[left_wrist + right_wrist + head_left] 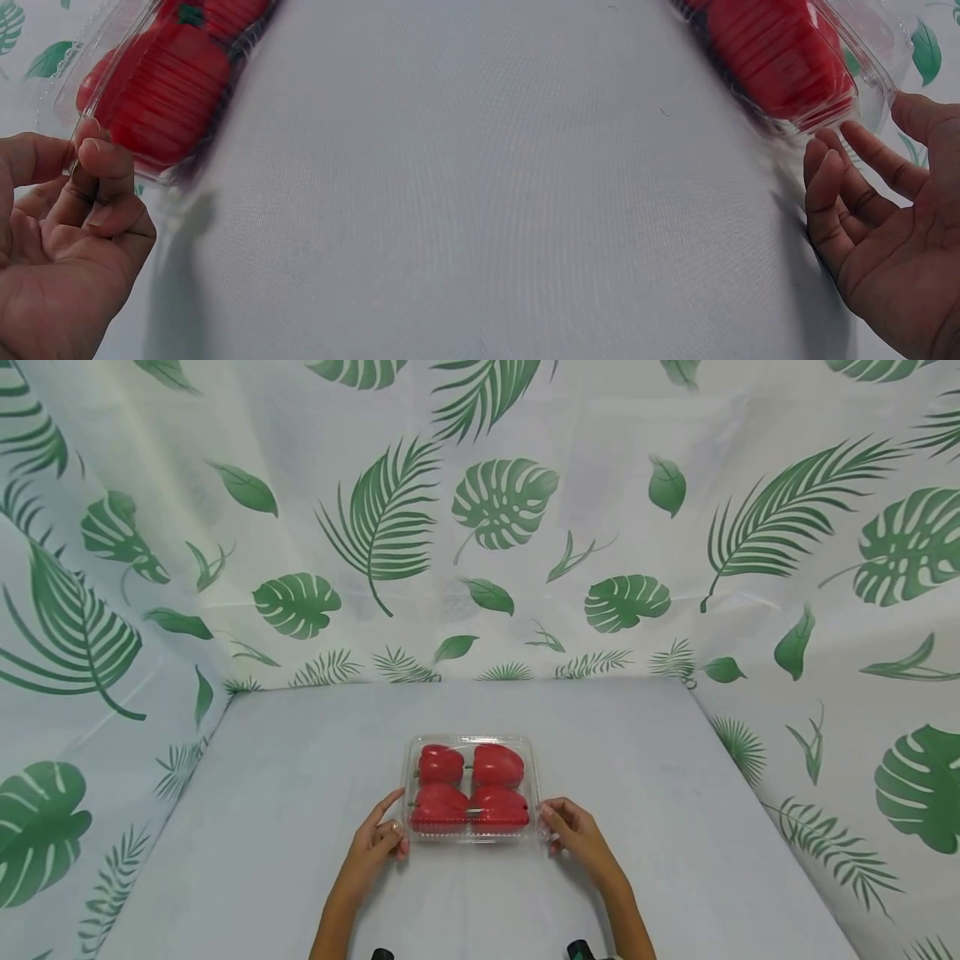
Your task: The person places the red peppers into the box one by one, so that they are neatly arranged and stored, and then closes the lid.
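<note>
A clear plastic clamshell container (pixel 472 838) sits on the white tabletop, its lid over several glossy red bell peppers (pixel 498 766). At its left side, my left hand (pixel 378 842) pinches the rim. The left wrist view shows thumb and fingertips meeting on that clear edge (pixel 96 97), the other fingers curled below. Opposite, my right hand (pixel 581 835) holds the right rim near the front corner. In the right wrist view the thumb lies on the rim and the index fingertip is just under it, the remaining fingers loosely bent. A green stem (pixel 191 13) shows through the plastic.
White tabletop (pixel 247 827) extends around the container. Leaf-patterned cloth (pixel 570 635) hangs behind it and along both sides. Dark rounded device ends (pixel 579 950) show by the forearms at the bottom edge.
</note>
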{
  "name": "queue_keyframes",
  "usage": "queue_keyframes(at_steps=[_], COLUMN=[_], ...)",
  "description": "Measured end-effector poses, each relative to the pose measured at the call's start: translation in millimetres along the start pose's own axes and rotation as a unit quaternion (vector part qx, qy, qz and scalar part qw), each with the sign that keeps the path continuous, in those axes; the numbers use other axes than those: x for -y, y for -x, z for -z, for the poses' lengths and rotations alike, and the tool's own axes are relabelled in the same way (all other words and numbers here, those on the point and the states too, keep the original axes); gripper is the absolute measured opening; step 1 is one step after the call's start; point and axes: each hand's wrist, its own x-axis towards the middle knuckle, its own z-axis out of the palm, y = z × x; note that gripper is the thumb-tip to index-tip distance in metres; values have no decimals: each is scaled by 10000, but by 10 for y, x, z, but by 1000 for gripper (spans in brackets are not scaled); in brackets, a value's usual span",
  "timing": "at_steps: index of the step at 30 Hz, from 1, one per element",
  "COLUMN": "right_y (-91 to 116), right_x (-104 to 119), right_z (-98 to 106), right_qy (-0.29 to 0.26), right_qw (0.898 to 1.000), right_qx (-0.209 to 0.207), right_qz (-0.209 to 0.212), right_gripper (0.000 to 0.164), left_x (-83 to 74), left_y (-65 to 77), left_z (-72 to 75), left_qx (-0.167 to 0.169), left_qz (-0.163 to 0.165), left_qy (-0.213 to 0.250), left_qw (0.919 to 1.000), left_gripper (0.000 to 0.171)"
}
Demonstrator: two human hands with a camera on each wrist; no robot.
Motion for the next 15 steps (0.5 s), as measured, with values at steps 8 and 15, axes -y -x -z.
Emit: queue_keyframes(at_steps=[8, 15], right_y=[5, -5], right_x=[9, 52], right_z=[17, 29], right_qy=[30, 349], right_qw=[9999, 9964], right_qx=[24, -392], right_qz=[151, 665], right_gripper=[34, 28], left_x=[2, -120], left_y=[-16, 10], left_z=[-6, 76], left_qx=[-51, -493], left_qz=[-29, -210], left_qy=[-216, -1155], left_qw=[9997, 9919], left_gripper=[55, 46])
